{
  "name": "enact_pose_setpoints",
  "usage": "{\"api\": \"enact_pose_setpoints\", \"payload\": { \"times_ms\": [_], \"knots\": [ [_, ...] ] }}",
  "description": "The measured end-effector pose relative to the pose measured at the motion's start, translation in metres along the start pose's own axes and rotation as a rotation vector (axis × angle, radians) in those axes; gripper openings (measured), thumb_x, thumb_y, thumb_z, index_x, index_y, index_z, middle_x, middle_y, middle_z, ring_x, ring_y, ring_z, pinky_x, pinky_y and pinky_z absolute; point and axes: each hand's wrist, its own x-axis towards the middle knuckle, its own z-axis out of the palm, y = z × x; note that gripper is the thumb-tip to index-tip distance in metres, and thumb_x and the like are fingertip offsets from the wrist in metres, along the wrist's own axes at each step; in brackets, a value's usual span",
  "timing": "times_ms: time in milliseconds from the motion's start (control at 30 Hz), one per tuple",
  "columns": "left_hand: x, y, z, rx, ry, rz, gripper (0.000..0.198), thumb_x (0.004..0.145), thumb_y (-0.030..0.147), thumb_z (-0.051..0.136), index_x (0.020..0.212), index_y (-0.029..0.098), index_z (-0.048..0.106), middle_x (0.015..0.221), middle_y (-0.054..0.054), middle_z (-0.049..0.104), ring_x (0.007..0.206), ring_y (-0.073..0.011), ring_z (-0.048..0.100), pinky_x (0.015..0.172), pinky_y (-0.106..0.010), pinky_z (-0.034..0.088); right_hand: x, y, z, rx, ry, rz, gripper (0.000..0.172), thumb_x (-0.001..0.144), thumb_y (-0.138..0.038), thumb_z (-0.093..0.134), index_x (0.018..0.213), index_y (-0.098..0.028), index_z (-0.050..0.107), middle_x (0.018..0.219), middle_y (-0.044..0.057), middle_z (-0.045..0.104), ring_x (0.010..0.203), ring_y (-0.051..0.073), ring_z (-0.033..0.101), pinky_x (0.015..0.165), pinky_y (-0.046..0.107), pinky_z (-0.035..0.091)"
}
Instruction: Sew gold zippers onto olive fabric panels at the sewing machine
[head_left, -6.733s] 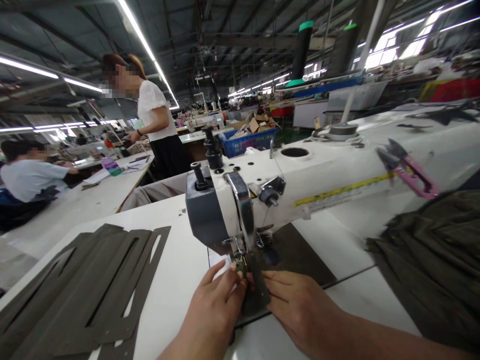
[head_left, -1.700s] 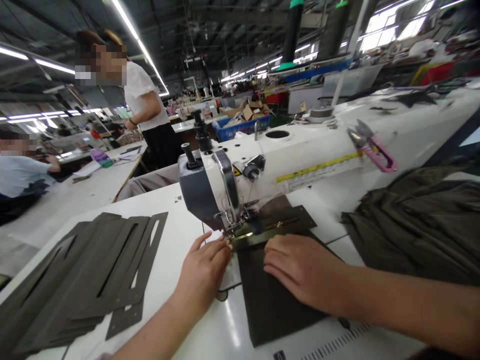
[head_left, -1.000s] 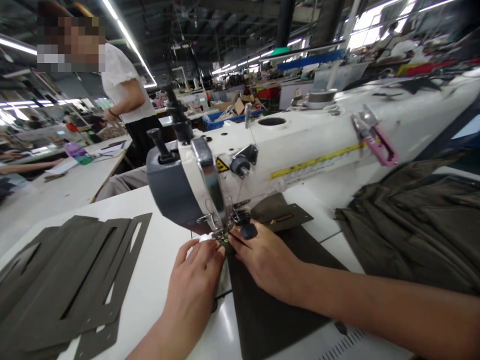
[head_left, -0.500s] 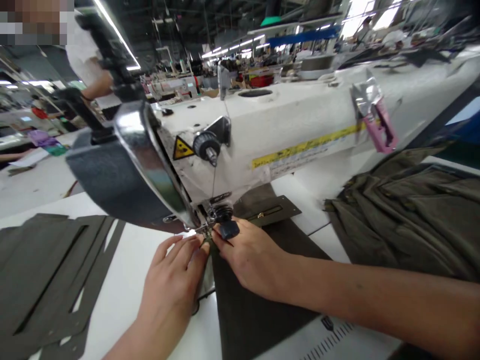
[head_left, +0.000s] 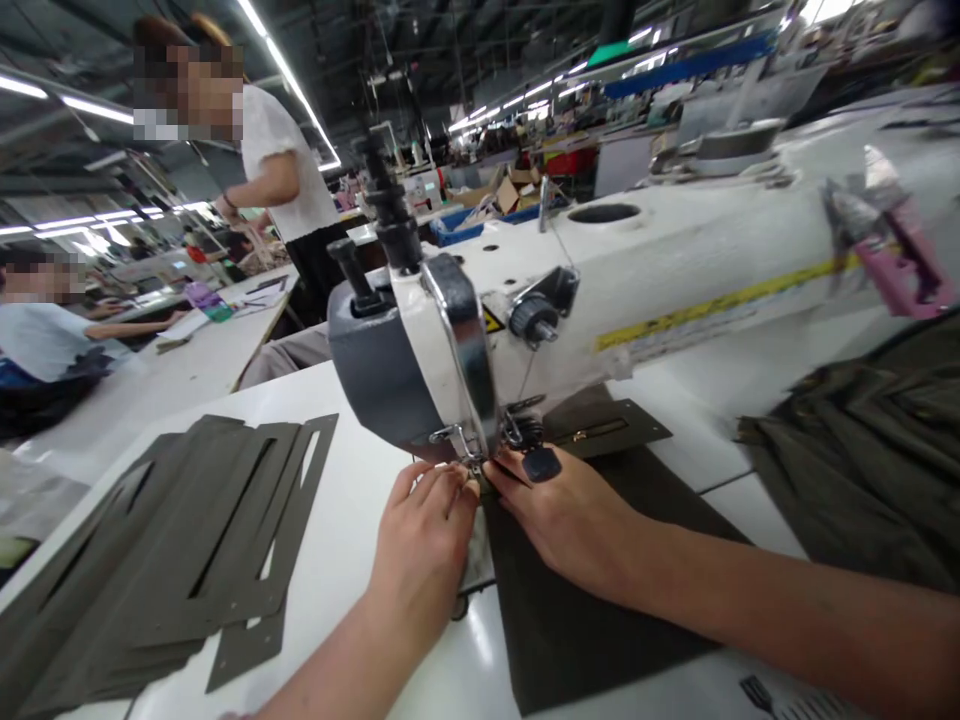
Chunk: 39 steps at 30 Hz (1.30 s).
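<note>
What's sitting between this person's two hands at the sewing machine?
In the head view, the presser foot sits between the left hand and right hand, just above the olive fabric panel.

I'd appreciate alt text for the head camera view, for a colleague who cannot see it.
The left hand and right hand work beneath the head of a white industrial sewing machine, on a dark olive fabric panel. Slotted olive panels lie stacked to the left.

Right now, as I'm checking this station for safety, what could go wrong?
The left hand and right hand sit right at the presser foot, so a needle stroke could catch a fingertip. The pink-handled thread snips perched at the sewing machine arm might slip onto the olive fabric.
</note>
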Motion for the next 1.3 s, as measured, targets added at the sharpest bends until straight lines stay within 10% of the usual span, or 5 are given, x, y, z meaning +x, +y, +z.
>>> {"api": "enact_pose_setpoints", "payload": {
  "times_ms": [733,1000,1300],
  "knots": [
    [-0.003,-0.004,0.009,-0.021,0.117,-0.01,0.022,0.088,0.008,0.04,0.081,0.014,0.06,0.086,-0.007,0.065,0.079,-0.0186,0.062,0.077,-0.037,0.047,0.005,-0.006,-0.008,0.179,0.072,0.029,0.024,0.082,-0.005,0.038,0.096,-0.014,0.056,0.099,0.01,0.06,0.094,0.021,0.055,0.089,0.039,0.042],
    [-0.005,-0.006,0.01,-0.03,0.134,-0.02,0.02,0.085,0.003,0.043,0.08,0.013,0.059,0.088,-0.008,0.066,0.08,-0.02,0.062,0.077,-0.039,0.047,0.004,0.002,-0.03,0.327,0.419,0.31,0.023,0.09,-0.019,0.033,0.069,-0.02,0.043,0.064,0.001,0.051,0.059,0.015,0.05,0.057,0.027,0.043],
    [-0.005,-0.008,0.015,-0.034,0.158,-0.007,0.018,0.085,0.006,0.045,0.079,0.013,0.059,0.086,-0.007,0.065,0.078,-0.0193,0.061,0.076,-0.038,0.046,0.013,0.011,-0.04,0.533,0.439,0.354,0.025,0.089,-0.028,0.036,0.067,-0.02,0.044,0.053,-0.003,0.049,0.047,0.012,0.048,0.047,0.023,0.036]
  ]
}}
